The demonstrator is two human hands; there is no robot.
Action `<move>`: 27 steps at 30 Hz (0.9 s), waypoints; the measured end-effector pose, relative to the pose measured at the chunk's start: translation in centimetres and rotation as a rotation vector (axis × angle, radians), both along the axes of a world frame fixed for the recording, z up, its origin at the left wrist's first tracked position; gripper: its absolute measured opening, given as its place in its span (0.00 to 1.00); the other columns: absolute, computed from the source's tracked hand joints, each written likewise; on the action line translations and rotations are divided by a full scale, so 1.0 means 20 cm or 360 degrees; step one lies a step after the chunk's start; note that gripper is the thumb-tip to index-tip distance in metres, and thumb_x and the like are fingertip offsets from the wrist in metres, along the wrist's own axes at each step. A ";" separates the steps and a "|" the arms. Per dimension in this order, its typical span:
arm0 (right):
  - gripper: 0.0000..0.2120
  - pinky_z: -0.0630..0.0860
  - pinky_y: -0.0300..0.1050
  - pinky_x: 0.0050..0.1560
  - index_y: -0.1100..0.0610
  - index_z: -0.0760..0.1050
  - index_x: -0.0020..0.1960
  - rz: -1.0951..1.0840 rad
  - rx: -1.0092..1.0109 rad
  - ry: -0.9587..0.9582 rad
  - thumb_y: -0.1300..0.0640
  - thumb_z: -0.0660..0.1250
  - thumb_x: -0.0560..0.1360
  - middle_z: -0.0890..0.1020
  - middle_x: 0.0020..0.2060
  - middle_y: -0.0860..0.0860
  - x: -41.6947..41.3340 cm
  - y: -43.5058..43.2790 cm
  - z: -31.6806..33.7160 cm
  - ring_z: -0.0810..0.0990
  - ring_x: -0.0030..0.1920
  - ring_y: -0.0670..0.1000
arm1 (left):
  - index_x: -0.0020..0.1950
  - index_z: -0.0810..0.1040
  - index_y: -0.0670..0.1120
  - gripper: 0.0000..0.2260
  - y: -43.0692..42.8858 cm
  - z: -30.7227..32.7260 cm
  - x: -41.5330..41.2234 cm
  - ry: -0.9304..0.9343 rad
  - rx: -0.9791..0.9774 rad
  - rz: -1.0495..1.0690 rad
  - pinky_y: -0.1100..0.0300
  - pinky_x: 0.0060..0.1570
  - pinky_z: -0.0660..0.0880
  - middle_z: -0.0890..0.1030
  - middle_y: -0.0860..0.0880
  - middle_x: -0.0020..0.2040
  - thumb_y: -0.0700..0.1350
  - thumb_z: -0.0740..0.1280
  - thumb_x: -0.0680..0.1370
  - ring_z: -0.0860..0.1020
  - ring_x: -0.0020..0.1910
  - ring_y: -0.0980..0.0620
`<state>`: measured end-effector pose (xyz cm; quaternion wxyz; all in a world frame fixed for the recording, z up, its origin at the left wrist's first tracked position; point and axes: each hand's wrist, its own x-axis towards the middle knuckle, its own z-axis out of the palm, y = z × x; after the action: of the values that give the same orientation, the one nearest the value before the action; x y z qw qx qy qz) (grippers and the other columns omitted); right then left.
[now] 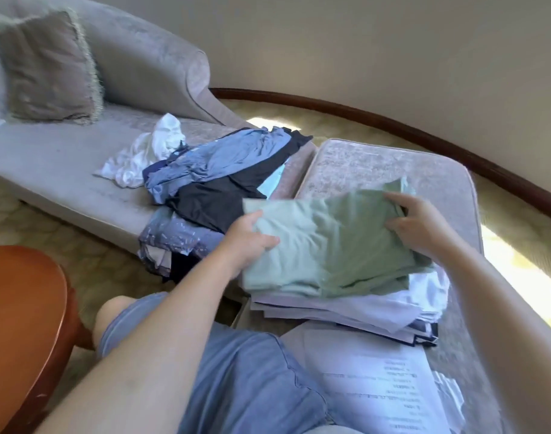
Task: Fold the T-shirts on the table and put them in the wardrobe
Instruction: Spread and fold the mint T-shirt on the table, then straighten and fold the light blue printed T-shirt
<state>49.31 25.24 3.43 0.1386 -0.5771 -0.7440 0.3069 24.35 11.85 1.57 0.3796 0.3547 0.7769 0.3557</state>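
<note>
A folded pale green T-shirt (330, 242) lies on top of a stack of folded white and dark clothes (361, 311) on a grey ottoman (377, 164). My left hand (252, 242) grips the green shirt's left edge, thumb on top. My right hand (415, 220) grips its far right corner, fingers curled into the cloth. To the left, a loose heap of unfolded blue, navy and patterned garments (224, 170) lies on the sofa seat, with a crumpled white shirt (145, 155) behind it.
A grey chaise sofa (64, 170) with a fringed cushion (48, 67) runs along the left. A round wooden table (20, 324) stands at lower left. Printed papers (377, 380) rest by my lap, in blue denim shorts. Carpet and a dark skirting board lie beyond.
</note>
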 end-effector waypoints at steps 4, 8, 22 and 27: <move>0.26 0.61 0.59 0.73 0.46 0.65 0.74 -0.0035 0.0021 -0.0667 0.51 0.65 0.77 0.49 0.79 0.56 0.02 -0.02 -0.06 0.55 0.76 0.61 | 0.77 0.61 0.51 0.32 0.00 -0.09 0.06 0.0479 -0.0274 -0.0253 0.54 0.67 0.67 0.63 0.44 0.73 0.51 0.71 0.76 0.68 0.71 0.42; 0.23 0.56 0.58 0.74 0.48 0.68 0.72 0.0428 0.0421 -0.0640 0.48 0.63 0.77 0.56 0.77 0.55 -0.25 -0.13 -0.05 0.59 0.74 0.59 | 0.79 0.56 0.50 0.33 -0.07 -0.02 -0.07 0.0743 -0.0248 -0.0211 0.52 0.68 0.65 0.60 0.46 0.76 0.55 0.67 0.78 0.64 0.73 0.44; 0.19 0.69 0.47 0.62 0.59 0.70 0.69 0.1188 0.0230 -0.0639 0.56 0.59 0.80 0.73 0.65 0.57 -1.30 -0.17 -0.23 0.72 0.65 0.57 | 0.75 0.65 0.50 0.27 -0.31 -0.03 -0.75 0.0986 -0.0419 0.0427 0.46 0.63 0.72 0.74 0.46 0.68 0.54 0.65 0.77 0.71 0.66 0.42; 0.19 0.67 0.46 0.63 0.61 0.67 0.70 0.1350 0.0207 -0.0735 0.55 0.58 0.81 0.70 0.68 0.58 -1.67 -0.09 -0.34 0.70 0.67 0.57 | 0.72 0.67 0.47 0.24 -0.32 -0.10 -0.99 0.0984 -0.0576 0.0551 0.47 0.62 0.71 0.74 0.44 0.67 0.54 0.64 0.78 0.71 0.66 0.40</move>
<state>15.85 23.50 -3.30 -0.1316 -0.2663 -0.9425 0.1532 4.51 5.37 -0.43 0.1186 0.2364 0.9529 0.1482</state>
